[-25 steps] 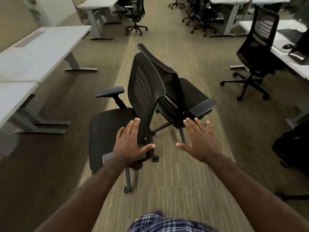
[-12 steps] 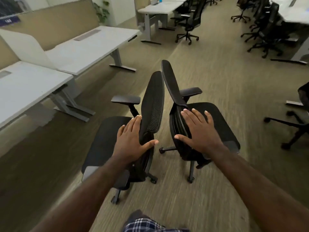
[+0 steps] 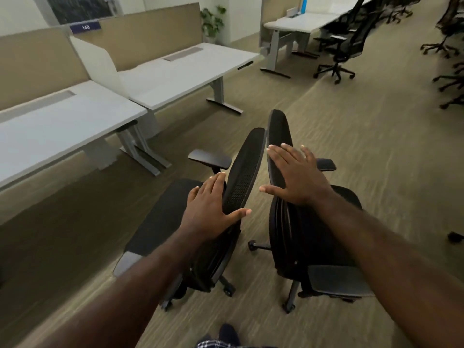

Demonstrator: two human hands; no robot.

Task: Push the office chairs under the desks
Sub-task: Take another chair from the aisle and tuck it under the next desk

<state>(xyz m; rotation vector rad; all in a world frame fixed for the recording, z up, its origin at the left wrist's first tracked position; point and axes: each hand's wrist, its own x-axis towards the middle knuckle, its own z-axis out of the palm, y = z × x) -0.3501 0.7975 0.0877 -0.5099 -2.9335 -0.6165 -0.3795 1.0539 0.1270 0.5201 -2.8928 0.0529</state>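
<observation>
The left hand (image 3: 209, 209) hides part of the left chair's backrest (image 3: 244, 172).

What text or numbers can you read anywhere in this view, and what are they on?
"140": white digits on a small dark blue sign at the top of the tan partition behind the desks.
No other text is readable; the items on the far desk are too small and blurred.

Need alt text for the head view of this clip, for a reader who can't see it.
Two open hands, left hand and right hand, reach over two black office chairs, left chair and right chair, standing back to back on carpet. White desks line the left.
</observation>
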